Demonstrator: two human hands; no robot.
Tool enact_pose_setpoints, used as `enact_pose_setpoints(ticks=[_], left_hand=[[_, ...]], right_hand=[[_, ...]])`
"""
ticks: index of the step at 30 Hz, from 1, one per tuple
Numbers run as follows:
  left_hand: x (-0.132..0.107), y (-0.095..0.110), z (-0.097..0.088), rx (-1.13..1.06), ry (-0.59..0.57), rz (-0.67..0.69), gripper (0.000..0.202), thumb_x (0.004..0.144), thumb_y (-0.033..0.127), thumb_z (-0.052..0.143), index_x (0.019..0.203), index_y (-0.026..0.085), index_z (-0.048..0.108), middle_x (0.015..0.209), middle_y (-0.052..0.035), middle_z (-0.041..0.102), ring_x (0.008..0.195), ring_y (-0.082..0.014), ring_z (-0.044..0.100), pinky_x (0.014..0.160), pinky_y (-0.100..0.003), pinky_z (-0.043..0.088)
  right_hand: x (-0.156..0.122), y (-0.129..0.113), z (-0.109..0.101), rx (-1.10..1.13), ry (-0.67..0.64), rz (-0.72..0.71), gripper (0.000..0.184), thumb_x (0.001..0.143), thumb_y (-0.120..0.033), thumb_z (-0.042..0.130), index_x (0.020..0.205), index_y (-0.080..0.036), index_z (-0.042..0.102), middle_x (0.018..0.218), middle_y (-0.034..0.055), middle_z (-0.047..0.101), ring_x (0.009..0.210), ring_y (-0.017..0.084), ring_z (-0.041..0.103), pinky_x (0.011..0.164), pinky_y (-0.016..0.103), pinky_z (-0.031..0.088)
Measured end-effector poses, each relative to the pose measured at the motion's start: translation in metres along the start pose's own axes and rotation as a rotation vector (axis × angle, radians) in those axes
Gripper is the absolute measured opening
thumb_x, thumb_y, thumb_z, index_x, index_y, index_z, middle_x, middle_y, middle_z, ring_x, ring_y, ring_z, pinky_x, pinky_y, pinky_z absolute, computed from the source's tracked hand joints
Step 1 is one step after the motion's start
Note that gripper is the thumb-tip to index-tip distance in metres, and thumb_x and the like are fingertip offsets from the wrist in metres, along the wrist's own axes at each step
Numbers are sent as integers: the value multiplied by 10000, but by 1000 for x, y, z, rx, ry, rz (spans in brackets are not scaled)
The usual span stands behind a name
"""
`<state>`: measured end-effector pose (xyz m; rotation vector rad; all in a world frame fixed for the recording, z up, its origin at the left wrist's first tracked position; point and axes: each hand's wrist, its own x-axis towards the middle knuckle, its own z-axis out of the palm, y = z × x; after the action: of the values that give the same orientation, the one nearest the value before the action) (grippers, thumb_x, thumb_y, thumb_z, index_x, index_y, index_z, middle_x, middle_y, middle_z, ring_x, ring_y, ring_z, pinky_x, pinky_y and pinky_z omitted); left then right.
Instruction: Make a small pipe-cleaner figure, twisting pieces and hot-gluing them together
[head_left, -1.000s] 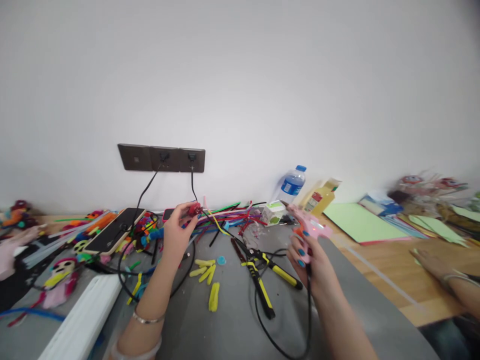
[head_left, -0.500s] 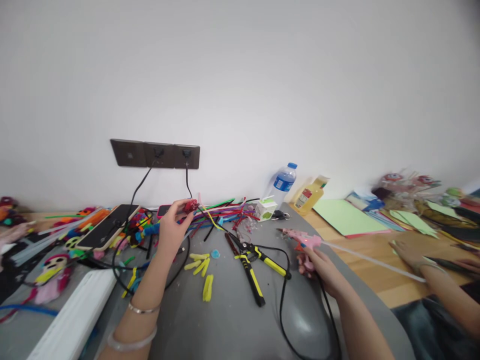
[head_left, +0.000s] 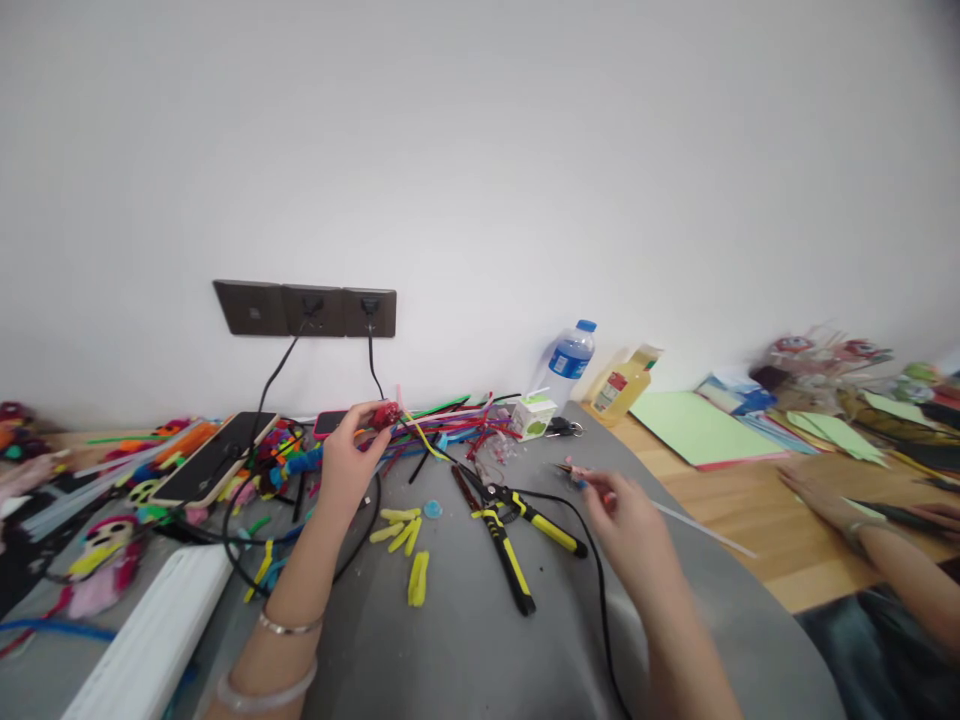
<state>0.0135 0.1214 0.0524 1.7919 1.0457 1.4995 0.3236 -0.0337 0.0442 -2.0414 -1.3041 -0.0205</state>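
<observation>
Between the thumb and fingertips of my left hand (head_left: 358, 450) is a small red fuzzy piece (head_left: 386, 414), held up above the heap of pipe cleaners (head_left: 469, 415). My right hand (head_left: 626, 515) is wrapped over a pink glue gun (head_left: 577, 468) low over the grey table; its nozzle points left and most of its body is hidden by the hand. A clear glue stick (head_left: 705, 526) sticks out behind it. Wire-cutting pliers (head_left: 506, 530) with black and yellow handles lie between my hands. Folded yellow pipe cleaner pieces (head_left: 418, 578) and a light blue disc (head_left: 433, 509) lie nearby.
A black cord (head_left: 602, 590) trails from my right hand. A white bar (head_left: 154, 630), a phone (head_left: 217, 460) and fuzzy figures fill the left. A water bottle (head_left: 568, 360), a yellow bottle (head_left: 625, 385) and green paper (head_left: 697, 428) stand or lie behind. Another person's hand (head_left: 817, 490) is at right.
My right hand has turned over the glue gun, which now shows less of its body, and the glue stick and cord have shifted with it. My left hand stays nearly still.
</observation>
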Motion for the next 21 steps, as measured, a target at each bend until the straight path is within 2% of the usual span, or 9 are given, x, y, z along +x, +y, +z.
enact_pose_setpoints(ticks=[2, 4, 6, 8, 11, 15, 19, 21], left_hand=[[0, 1, 0, 9, 0, -3, 279, 811, 239, 612, 1088, 201, 632, 1109, -73, 715, 1060, -225, 673, 870, -362, 586], [0, 1, 0, 17, -1, -7, 276, 811, 240, 610, 1083, 200, 632, 1103, -75, 714, 1054, -226, 674, 873, -365, 584], [0, 1, 0, 26, -10, -7, 269, 809, 242, 609, 1074, 201, 629, 1084, -73, 715, 1029, -224, 681, 871, -370, 585], [0, 1, -1, 34, -29, -6, 257, 809, 239, 602, 1062, 201, 627, 1066, -67, 716, 1010, -220, 686, 871, -372, 586], [0, 2, -1, 31, -61, -2, 256, 804, 225, 596, 1056, 202, 628, 1063, -64, 719, 1017, -221, 687, 872, -374, 587], [2, -2, 1, -54, -63, -34, 266, 786, 219, 614, 1051, 206, 627, 1070, -67, 724, 1019, -220, 691, 886, -380, 584], [2, -10, 4, -157, -58, -82, 276, 777, 244, 639, 1049, 196, 619, 1073, -80, 726, 1016, -224, 695, 880, -383, 587], [1, -12, 5, -178, -71, -94, 273, 778, 239, 631, 1047, 193, 617, 1078, -85, 724, 1030, -229, 692, 880, -383, 586]], right_hand=[[1, -43, 18, 138, -143, -138, 195, 841, -306, 480, 919, -190, 616, 872, 94, 677, 764, 230, 623, 733, 346, 463], [2, -81, 39, 232, -385, -251, 151, 837, -221, 515, 951, -188, 608, 876, 68, 666, 756, 196, 620, 712, 298, 455], [4, -107, 61, 203, -601, -352, 137, 793, -149, 585, 923, -177, 619, 857, 54, 656, 725, 175, 606, 676, 268, 431], [6, -122, 78, 104, -707, -404, 163, 748, -111, 651, 901, -164, 637, 901, 69, 661, 786, 186, 609, 690, 264, 413], [11, -131, 91, 10, -803, -412, 149, 694, -50, 687, 795, -155, 653, 853, 64, 668, 774, 182, 602, 667, 254, 391], [20, -132, 93, 73, -928, -415, 201, 636, 16, 669, 653, -176, 614, 660, -6, 627, 633, 140, 563, 563, 224, 357], [44, -131, 98, 400, -1011, -333, 175, 676, -34, 637, 762, -183, 608, 613, -56, 585, 529, 109, 553, 509, 206, 377], [60, -131, 107, 589, -939, -280, 158, 716, -87, 608, 842, -182, 601, 630, -66, 575, 499, 99, 549, 493, 203, 389]])
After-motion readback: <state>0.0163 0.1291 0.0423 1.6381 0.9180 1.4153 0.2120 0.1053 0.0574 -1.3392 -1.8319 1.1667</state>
